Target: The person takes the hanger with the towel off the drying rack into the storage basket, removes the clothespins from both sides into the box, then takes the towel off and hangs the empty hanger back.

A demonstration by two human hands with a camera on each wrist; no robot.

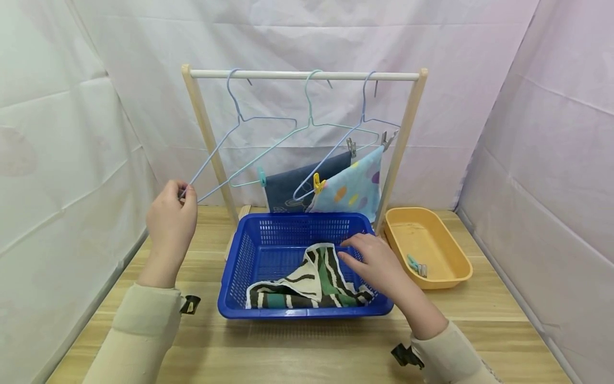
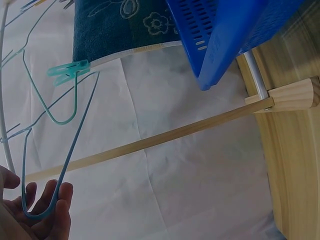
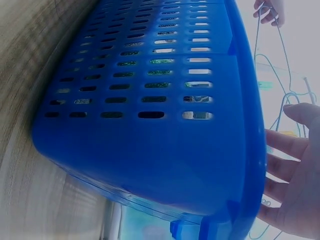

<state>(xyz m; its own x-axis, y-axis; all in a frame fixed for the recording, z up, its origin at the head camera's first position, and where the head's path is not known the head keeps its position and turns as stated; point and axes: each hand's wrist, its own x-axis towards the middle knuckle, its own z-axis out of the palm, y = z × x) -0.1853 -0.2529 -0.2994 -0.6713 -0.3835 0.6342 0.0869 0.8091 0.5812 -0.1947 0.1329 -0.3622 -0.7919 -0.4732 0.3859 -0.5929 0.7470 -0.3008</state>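
At the left of the head view, my left hand (image 1: 171,216) grips the lower left corner of a blue wire hanger (image 1: 218,146). The hanger's hook stays over the rack's white bar (image 1: 288,75). In the left wrist view, the fingers (image 2: 64,212) curl round the hanger's bent end. My right hand (image 1: 376,262) reaches over the right side of a blue basket (image 1: 307,313), its fingers loosely bent and holding nothing. Just beside those fingers, a crumpled green, brown and white striped towel (image 1: 312,282) lies in the basket.
On the rack, a dark blue cloth (image 1: 307,181) hangs from a green hanger (image 1: 268,154), and a light blue spotted cloth (image 1: 352,184) from another blue hanger (image 1: 331,154), both clipped by pegs. A yellow tray (image 1: 422,234) with a few clothes pegs (image 1: 416,265) stands at right.
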